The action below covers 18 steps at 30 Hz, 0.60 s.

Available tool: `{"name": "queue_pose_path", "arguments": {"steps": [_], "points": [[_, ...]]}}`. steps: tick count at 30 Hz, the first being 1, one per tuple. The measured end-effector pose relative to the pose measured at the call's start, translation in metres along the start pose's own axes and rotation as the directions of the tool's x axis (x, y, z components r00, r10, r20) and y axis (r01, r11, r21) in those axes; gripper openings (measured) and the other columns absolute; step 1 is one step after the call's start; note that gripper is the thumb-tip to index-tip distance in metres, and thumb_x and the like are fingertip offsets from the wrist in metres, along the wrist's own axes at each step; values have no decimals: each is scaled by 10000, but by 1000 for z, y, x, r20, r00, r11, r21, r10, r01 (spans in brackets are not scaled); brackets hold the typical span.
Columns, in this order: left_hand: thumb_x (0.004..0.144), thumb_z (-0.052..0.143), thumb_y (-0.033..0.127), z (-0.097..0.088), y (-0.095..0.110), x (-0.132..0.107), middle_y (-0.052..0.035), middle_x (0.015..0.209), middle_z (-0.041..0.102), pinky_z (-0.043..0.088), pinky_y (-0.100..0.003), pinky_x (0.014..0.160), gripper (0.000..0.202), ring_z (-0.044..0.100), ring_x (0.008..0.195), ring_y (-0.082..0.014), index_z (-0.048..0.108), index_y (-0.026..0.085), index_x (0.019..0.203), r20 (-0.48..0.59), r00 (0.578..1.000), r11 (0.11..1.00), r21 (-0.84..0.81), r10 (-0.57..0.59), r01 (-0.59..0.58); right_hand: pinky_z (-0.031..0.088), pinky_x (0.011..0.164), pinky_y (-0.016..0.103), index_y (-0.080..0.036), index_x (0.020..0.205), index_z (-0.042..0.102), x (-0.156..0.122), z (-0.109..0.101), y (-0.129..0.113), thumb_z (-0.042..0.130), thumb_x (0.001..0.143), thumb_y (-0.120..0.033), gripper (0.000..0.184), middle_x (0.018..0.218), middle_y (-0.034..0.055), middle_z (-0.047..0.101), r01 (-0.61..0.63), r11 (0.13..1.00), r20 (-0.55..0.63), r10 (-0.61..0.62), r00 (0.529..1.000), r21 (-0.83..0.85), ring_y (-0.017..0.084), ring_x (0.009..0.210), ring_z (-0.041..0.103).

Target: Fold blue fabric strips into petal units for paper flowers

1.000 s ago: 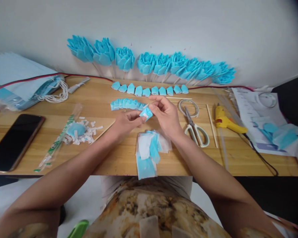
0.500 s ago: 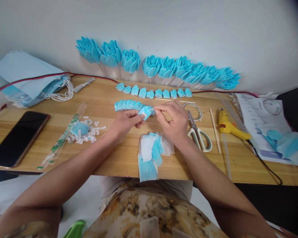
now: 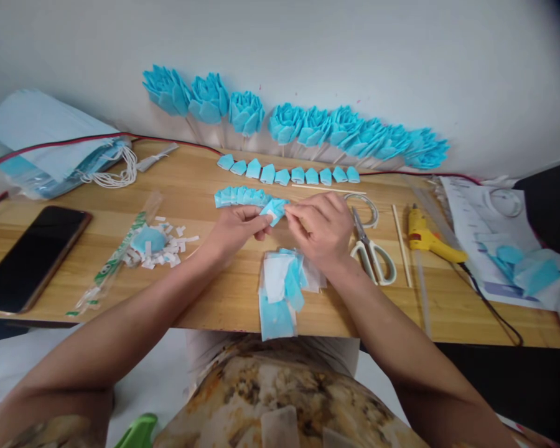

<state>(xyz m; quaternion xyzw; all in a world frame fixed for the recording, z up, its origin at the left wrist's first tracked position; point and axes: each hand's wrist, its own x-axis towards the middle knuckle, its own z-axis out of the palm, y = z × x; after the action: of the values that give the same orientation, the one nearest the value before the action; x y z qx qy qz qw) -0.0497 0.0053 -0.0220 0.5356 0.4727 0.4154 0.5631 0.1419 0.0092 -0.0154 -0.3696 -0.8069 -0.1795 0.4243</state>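
Observation:
My left hand (image 3: 242, 225) pinches a folded blue fabric petal (image 3: 277, 208) with a white patch on its near side. At the petal's right tip, the thumb and fingers of my right hand (image 3: 322, 225) are pressed together on its edge; any small strip between them is hidden. Just behind lies a row of overlapping folded petals (image 3: 242, 196). Farther back, several separate folded petals (image 3: 267, 173) form a line. Below my hands rests a loose pile of blue and white fabric pieces (image 3: 278, 314).
Blue fabric flowers (image 3: 246, 113) on sticks lean against the wall. To the right are scissors (image 3: 380, 264), a tape roll (image 3: 376, 214), a wooden stick (image 3: 401, 246) and a yellow glue gun (image 3: 432, 239). On the left lie white paper bits (image 3: 170, 249), a phone (image 3: 35, 258) and stacked masks (image 3: 51, 137).
My right fingertips have closed in tighter at the petal's right tip, covering the pale bit that showed there before. My left hand stays in place. The view has shifted slightly.

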Motion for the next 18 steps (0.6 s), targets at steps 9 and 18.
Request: {"name": "queue_pose_path", "arguments": {"steps": [9,18], "points": [[819,726,398,0,1,-1,14,607,637,420,-261,654,282,545,611,-110,703,183,639,11,999,999,-7,38,-38,406,711,372,-255,890,723,-1,0,-1,619,929,-174,137,797,17,728,-14,998,72,10,997,64,195,783,600],[818,731,387,0,1,0,11,604,617,426,-269,668,285,544,628,-120,689,183,622,21,999,999,-33,43,-42,403,725,380,-269,871,728,0,0,0,593,922,-191,164,819,22,728,-75,992,163,58,985,98,202,792,589]]}}
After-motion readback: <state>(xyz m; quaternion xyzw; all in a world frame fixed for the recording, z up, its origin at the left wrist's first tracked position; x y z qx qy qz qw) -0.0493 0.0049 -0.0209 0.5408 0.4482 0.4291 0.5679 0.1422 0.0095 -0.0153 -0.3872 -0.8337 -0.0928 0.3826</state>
